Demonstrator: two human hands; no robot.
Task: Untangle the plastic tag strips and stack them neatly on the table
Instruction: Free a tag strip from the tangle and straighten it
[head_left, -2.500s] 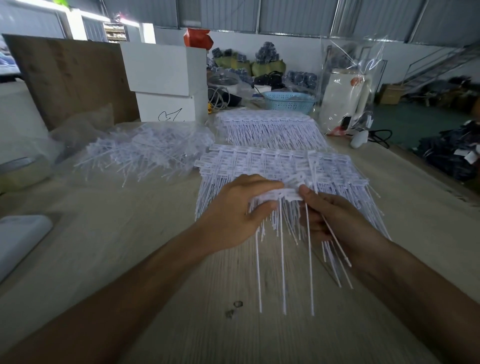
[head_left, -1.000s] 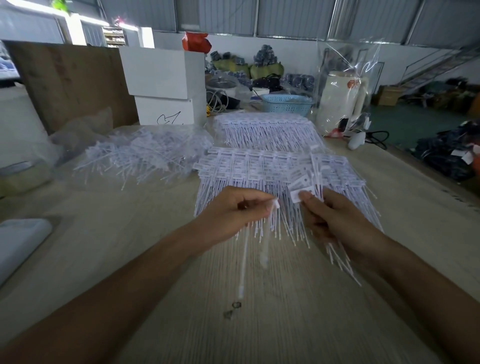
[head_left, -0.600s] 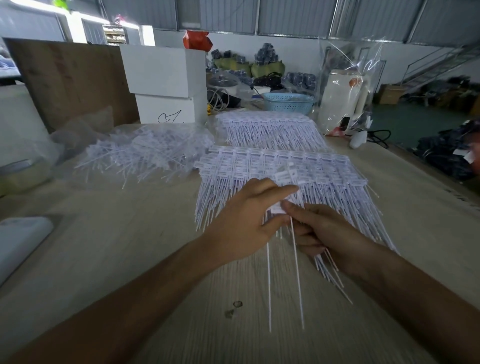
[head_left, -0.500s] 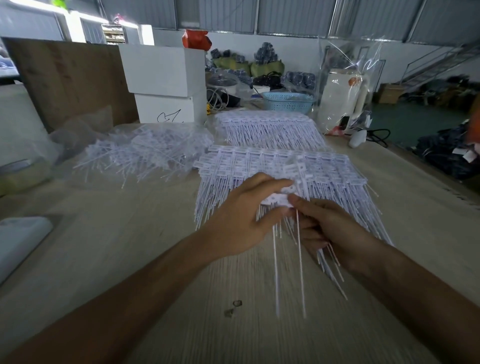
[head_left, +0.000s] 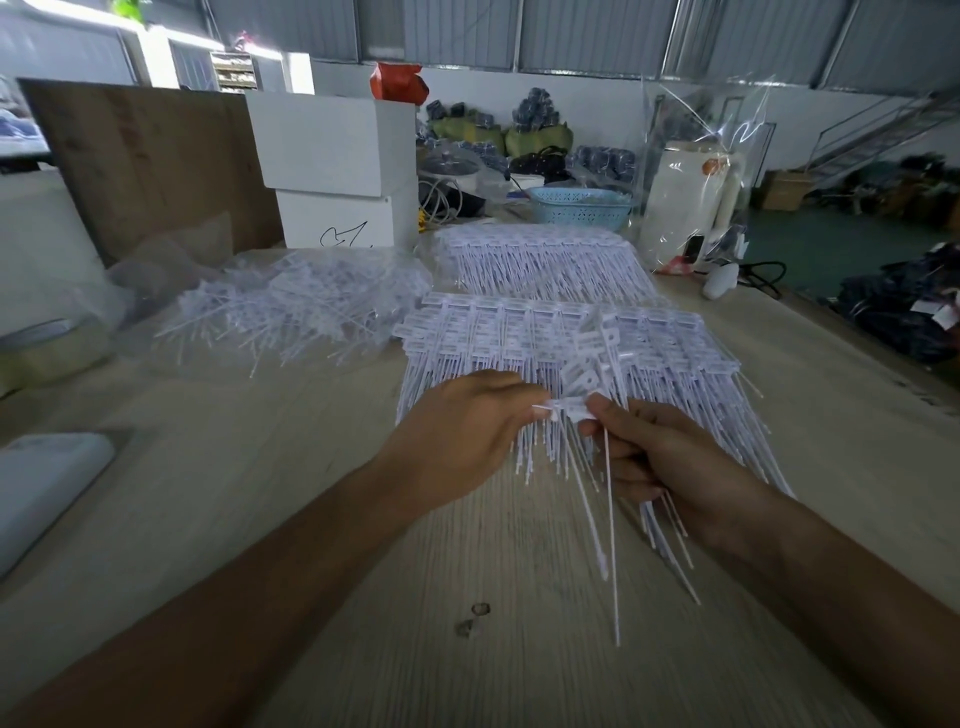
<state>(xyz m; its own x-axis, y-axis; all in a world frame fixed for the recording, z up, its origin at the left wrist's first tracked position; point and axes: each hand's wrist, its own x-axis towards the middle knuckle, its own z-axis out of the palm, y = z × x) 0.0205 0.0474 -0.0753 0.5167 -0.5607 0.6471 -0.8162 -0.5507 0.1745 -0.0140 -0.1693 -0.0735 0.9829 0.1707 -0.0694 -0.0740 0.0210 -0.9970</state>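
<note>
Your left hand (head_left: 462, 436) pinches the head of a white tag strip (head_left: 563, 408) between thumb and forefinger, and your right hand (head_left: 670, 462) grips the same cluster from 3 o'clock, fingers curled round several thin tails (head_left: 610, 519) that hang toward 6 o'clock over the desk (head_left: 363, 649). The neat stack (head_left: 519, 338) lies just beyond your hands at 12 o'clock (a few heads stick up askew). A tangled pile (head_left: 296, 306) sits at 10 o'clock, a second stack (head_left: 540, 260) behind.

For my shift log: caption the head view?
Both hands pinch tangled tag strips above the neat stack on the table.
</note>
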